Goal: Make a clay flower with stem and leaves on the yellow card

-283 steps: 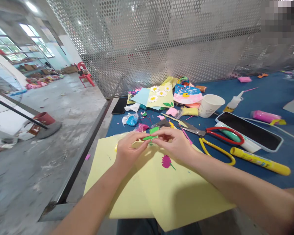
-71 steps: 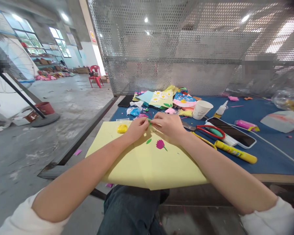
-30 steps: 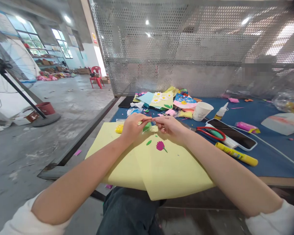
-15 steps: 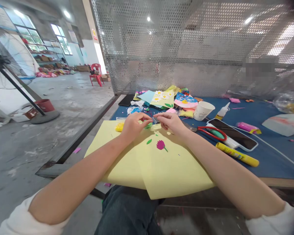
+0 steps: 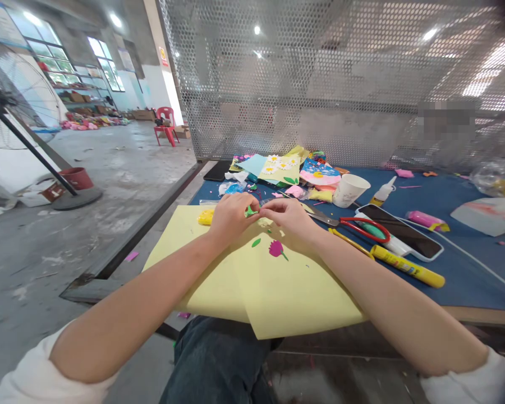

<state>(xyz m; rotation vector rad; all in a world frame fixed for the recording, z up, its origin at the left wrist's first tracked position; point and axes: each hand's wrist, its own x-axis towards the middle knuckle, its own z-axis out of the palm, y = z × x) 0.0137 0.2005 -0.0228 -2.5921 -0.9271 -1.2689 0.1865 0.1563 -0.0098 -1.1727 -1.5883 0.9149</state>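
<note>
My left hand [image 5: 231,216] and my right hand [image 5: 288,219] meet above a pale yellow card sheet [image 5: 286,297]. A small bright green foam piece [image 5: 251,211] is pinched at their fingertips and is partly hidden by them. On the sheet lie a magenta flower cutout [image 5: 276,249] and a green leaf cutout [image 5: 256,242]. A lump of yellow clay [image 5: 206,217] sits just beyond my left hand. The blades of red-handled scissors [image 5: 357,227] point towards my right hand.
The blue table [image 5: 467,286] holds a heap of craft cards, a paper cup [image 5: 350,191], a glue bottle [image 5: 382,192], a phone [image 5: 398,234], and a yellow glue stick [image 5: 407,267]. A perforated metal screen [image 5: 298,84] stands behind it. Concrete floor lies left.
My fingertips have closed together over the green piece, from slightly apart half a second ago. The view has tilted slightly, and the scissor blades and yellow scissor handle show more.
</note>
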